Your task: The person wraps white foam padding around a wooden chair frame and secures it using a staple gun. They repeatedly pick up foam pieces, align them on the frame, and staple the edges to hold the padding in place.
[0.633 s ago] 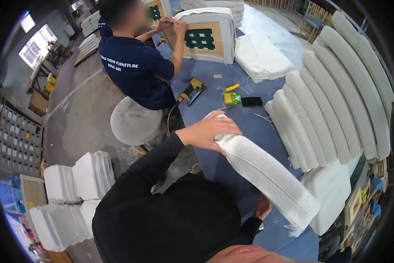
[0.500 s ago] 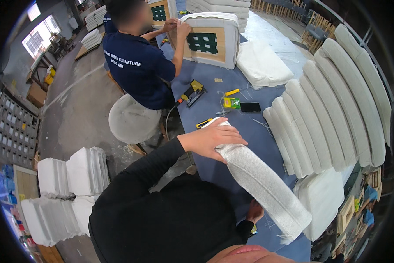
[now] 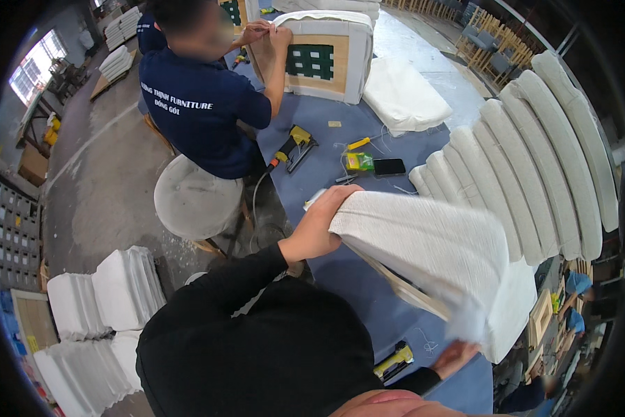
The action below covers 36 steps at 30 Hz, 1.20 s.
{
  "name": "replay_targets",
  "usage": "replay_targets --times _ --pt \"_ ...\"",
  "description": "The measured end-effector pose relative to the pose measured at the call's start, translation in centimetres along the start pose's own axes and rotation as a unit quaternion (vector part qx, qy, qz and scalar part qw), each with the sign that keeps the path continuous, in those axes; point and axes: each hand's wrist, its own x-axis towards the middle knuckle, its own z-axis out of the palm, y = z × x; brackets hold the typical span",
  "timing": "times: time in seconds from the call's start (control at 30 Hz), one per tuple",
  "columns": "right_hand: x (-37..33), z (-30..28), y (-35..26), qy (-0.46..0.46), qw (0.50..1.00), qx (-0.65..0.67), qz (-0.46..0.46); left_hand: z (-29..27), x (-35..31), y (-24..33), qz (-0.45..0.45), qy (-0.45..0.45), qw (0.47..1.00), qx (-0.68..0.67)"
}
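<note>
My left hand is wrapped round the upper left end of a white padded seat cushion. Stood up on its edge above the blue-grey table, the cushion shows a strip of its wooden frame underneath. Its lower right corner is smeared by motion. My right hand is at that corner, its fingertips partly hidden; whether they grip cannot be told. A yellow and black staple gun lies on the table just left of my right hand.
Beyond the left hand lie a phone, a green and yellow packet, a yellow-handled tool and another staple gun with a hose. Stacked pads rise at right. A co-worker handles an upholstered frame.
The cushion has turned, showing its wide white face and frame underneath. My right hand has moved right from under it to its corner, leaving the near staple gun in plain view.
</note>
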Motion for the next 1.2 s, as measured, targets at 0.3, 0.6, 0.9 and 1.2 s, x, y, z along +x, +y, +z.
replay_targets --times 0.3,0.6,0.9,1.2 --pt "6.5 6.1 -18.4 0.007 0.908 -0.306 -0.285 5.6 -1.8 -10.7 -0.175 -0.408 0.896 0.010" --pt "4.0 20.4 -10.5 -0.088 0.901 -0.380 -0.189 -4.6 7.6 10.5 0.228 -0.276 0.669 -0.652" --pt "-5.8 34.6 -12.9 -0.206 0.676 -0.614 -0.351 -1.9 7.6 23.6 0.305 -0.311 0.504 -0.746" --pt "-0.6 26.4 -11.3 -0.325 0.816 -0.384 -0.286 2.8 5.1 26.0 0.314 -0.306 0.554 -0.708"
